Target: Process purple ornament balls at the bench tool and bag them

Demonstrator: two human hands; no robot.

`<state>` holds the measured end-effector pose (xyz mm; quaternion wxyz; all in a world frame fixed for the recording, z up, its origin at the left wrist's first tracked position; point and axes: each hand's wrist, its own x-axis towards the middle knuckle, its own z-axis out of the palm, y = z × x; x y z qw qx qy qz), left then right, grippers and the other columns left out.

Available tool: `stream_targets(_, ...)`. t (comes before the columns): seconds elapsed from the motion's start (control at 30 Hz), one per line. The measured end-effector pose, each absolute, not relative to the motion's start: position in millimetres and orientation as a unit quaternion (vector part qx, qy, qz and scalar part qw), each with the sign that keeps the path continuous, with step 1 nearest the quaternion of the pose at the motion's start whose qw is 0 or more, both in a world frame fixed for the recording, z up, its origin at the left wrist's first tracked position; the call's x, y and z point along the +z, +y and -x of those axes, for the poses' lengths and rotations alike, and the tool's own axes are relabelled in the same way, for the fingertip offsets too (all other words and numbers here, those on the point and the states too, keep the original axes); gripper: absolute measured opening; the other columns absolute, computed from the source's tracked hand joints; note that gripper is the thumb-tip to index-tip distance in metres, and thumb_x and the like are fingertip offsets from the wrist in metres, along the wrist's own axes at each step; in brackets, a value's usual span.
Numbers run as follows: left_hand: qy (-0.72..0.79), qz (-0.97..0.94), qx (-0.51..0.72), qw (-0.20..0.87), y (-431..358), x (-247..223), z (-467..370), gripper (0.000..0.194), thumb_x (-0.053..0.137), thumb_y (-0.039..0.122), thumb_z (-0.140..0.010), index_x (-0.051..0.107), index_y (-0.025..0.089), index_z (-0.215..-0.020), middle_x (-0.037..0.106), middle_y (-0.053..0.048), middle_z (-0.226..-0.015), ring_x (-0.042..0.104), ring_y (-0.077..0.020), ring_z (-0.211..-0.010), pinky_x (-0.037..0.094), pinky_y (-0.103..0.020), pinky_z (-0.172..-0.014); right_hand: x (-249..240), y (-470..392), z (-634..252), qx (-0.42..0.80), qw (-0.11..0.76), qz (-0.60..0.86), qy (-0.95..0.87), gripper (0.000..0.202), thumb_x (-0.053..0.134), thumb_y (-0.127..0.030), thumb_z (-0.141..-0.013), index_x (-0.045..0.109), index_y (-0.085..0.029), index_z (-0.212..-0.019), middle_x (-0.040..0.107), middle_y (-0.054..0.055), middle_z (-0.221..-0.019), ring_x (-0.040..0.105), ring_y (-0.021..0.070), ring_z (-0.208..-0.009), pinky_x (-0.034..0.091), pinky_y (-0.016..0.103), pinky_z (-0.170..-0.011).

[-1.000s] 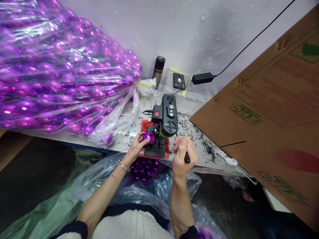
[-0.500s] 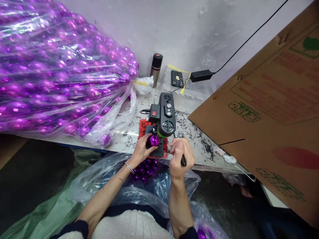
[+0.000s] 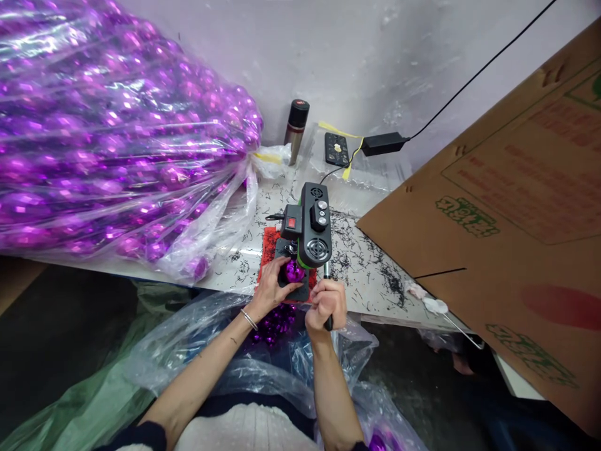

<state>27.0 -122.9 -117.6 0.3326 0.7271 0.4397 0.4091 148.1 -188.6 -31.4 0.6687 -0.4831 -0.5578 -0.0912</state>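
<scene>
My left hand (image 3: 272, 285) grips a shiny purple bauble (image 3: 294, 271) between thumb and fingers, under the front of a small black bench drill press (image 3: 315, 222). The bauble rests over the machine's dark base plate (image 3: 300, 293), which sits on a red mat (image 3: 269, 243). Wrapped round the black-tipped lever (image 3: 327, 270) at the machine's right side is my right hand (image 3: 327, 304). Where the machine meets the top of the bauble is hidden from above. More purple baubles (image 3: 275, 326) lie in a clear plastic bag (image 3: 188, 344) below the table edge.
A large clear bag of purple baubles (image 3: 141, 138) fills the left. Behind the machine are a dark bottle (image 3: 296, 128), a phone (image 3: 337, 149) and a power adapter (image 3: 384, 143). A cardboard box (image 3: 493, 263) leans at right. Black shavings (image 3: 389, 282) litter the white table.
My right hand has swung the lever down and to the left, towards me. My left hand stays on the bauble. The view has shifted slightly.
</scene>
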Motion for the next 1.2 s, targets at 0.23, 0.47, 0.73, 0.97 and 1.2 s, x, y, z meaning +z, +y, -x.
stream_targets(0.23, 0.438, -0.738, 0.404, 0.317, -125, -118, -27, 0.064, 0.09, 0.052, -0.087, 0.065, 0.023, -0.139, 0.076, -0.015, -0.138, 0.072, -0.0368, -0.132, 0.056, -0.053, -0.114, -40, -182, -146, -0.116, 0.685, 0.469, -0.545, 0.042, 0.038, -0.026, -0.114, 0.051, -0.023, -0.074, 0.059, -0.003, -0.076, 0.058, 0.0116, -0.063, 0.053, 0.034, -0.074)
stream_targets(0.47, 0.446, -0.75, 0.401, 0.279, -124, -120, -29, 0.062, 0.091, 0.046, -0.087, 0.065, 0.024, -0.139, 0.077, -0.013, -0.134, 0.075, -0.0354, -0.127, 0.059, -0.052, -0.11, -47, -180, -147, -0.122, 0.681, 0.467, -0.552, 0.044, 0.033, -0.027, -0.115, 0.049, -0.024, -0.074, 0.058, -0.004, -0.078, 0.058, 0.0109, -0.062, 0.055, 0.035, -0.076)
stream_targets(0.73, 0.43, -0.748, 0.415, 0.289, -123, -123, -30, 0.064, 0.092, 0.046, -0.087, 0.064, 0.022, -0.14, 0.077, -0.015, -0.135, 0.074, -0.036, -0.128, 0.059, -0.052, -0.11, -52, -180, -154, -0.126, 0.672, 0.46, -0.567, 0.043, 0.035, -0.029, -0.115, 0.047, -0.024, -0.075, 0.054, -0.004, -0.077, 0.058, 0.0119, -0.063, 0.05, 0.034, -0.069)
stream_targets(0.97, 0.413, -0.749, 0.42, 0.303, -119, -125, -35, 0.066, 0.092, 0.045, -0.087, 0.063, 0.022, -0.141, 0.075, -0.016, -0.138, 0.073, -0.037, -0.131, 0.058, -0.055, -0.112, -44, -179, -150, -0.115, 0.684, 0.456, -0.557, 0.044, 0.035, -0.028, -0.115, 0.044, -0.024, -0.072, 0.054, -0.005, -0.076, 0.056, 0.0113, -0.063, 0.051, 0.032, -0.069)
stream_targets(1.2, 0.358, -0.78, 0.421, 0.292, -156, -123, -3, 0.061, 0.078, 0.047, -0.1, 0.055, 0.021, -0.151, 0.071, -0.019, -0.146, 0.069, -0.0354, -0.139, 0.054, -0.058, -0.12, 13, -190, -151, -0.03, 0.681, 0.525, -0.51, 0.042, 0.048, -0.025, -0.11, 0.052, -0.024, -0.069, 0.054, -0.003, -0.07, 0.055, 0.0137, -0.065, 0.042, 0.031, -0.059)
